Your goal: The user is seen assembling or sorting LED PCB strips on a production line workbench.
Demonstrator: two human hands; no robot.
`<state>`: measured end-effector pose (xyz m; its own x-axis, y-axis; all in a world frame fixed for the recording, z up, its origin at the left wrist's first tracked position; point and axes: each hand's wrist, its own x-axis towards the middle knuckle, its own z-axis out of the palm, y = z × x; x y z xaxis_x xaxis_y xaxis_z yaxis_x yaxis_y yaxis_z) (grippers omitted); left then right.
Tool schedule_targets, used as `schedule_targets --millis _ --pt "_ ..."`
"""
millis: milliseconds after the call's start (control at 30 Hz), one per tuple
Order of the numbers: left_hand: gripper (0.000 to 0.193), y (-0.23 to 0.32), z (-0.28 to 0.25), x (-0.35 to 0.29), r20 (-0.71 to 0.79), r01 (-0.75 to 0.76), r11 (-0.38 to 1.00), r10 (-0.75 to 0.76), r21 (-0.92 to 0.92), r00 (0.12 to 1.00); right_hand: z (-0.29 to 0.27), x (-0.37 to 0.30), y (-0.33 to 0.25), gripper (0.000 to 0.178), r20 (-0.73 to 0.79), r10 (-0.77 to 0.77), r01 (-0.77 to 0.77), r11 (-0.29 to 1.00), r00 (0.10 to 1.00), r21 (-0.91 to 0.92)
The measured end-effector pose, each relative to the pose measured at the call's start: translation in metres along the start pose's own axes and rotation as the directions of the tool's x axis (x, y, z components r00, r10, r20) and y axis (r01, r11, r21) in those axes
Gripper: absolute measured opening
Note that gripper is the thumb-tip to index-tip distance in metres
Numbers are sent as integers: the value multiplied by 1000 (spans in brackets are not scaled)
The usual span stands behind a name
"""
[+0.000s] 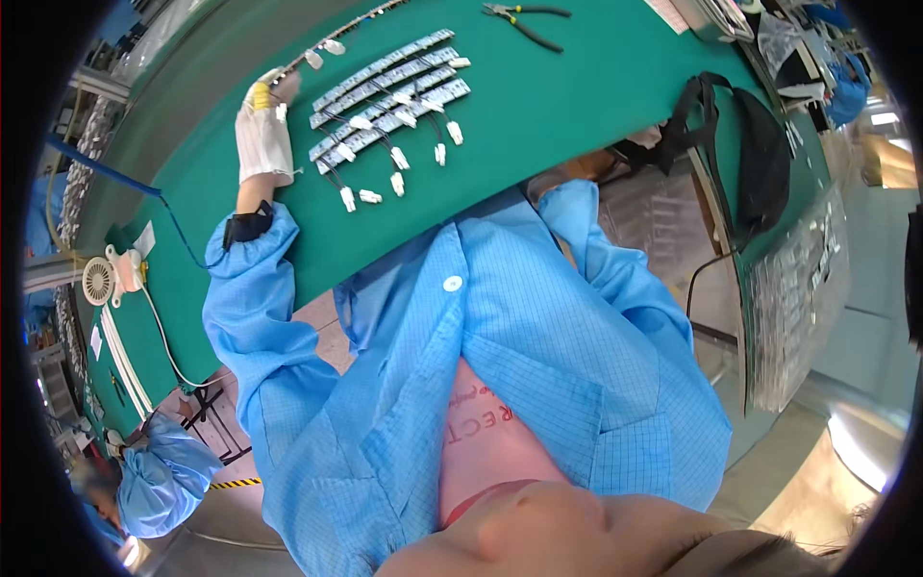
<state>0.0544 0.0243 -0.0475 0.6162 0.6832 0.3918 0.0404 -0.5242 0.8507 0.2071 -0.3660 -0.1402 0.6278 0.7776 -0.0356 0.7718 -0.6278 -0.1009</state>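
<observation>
My left hand (264, 130), in a white glove with yellow on the fingers, is at the far left of the green work table. Its fingers are closed at the near end of a thin strip (358, 21) that runs up to the top edge and has white plugs along it. Just right of the hand, several pale circuit-board strips (385, 72) lie side by side. Black wires with white connectors (399, 157) trail from them toward me. My right sleeve (577, 207) ends by the table's front edge, where the right hand is mostly hidden in shadow.
Yellow-and-black pliers (529, 21) lie at the far side. At the right is a black bag (760, 159) with straps, beside stacked clear plastic trays (798, 298). A small fan (111, 276) with a white cable stands at left. A blue cord (115, 168) reaches my left wristband. Another person (159, 476) works at lower left.
</observation>
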Motion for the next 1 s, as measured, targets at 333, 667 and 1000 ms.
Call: schedule_targets --millis 333,667,1000 --pt "37 -26 -4 1 15 14 997 -13 -80 1000 63 110 -15 10 -18 -89 88 996 996 -9" --pt "32 -28 -8 0 9 76 994 -76 -78 997 66 68 15 33 390 85 -170 967 917 190" --pt "25 -17 -5 -9 -11 11 987 -13 -159 1000 62 57 -1 31 519 -47 -3 995 854 96"
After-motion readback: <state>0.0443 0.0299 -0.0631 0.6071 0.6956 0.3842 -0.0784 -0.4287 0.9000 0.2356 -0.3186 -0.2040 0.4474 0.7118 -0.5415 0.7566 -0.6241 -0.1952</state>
